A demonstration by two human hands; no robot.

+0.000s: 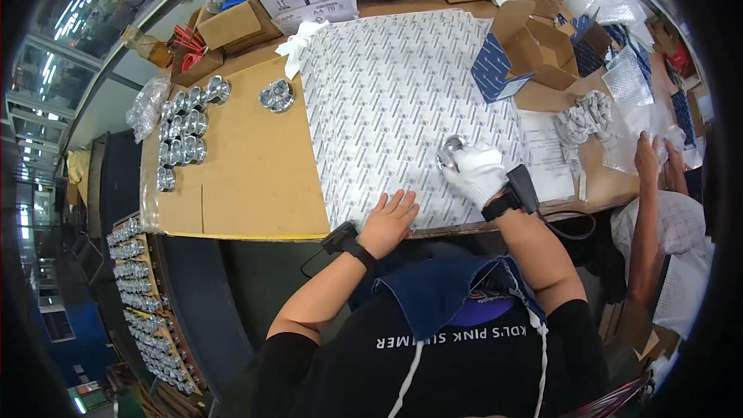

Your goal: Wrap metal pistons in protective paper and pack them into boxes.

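Observation:
A white knit glove covers my right hand, which is closed around a shiny round metal part over the right side of the printed sheets. My left hand is bare and rests flat near the front edge of the same sheets, with its fingers stretched out and nothing in it. The stack of white wrapping paper with a repeated dark print covers the middle of the table. Left of the stack, a small cluster of similar metal parts stands on brown cardboard.
Several rows of chrome parts stand at the cardboard's left. An open blue-and-brown box sits at the back right, near crumpled white gloves. A co-worker's hands handle clear bubble wrap at far right. More metal parts fill a rack lower left.

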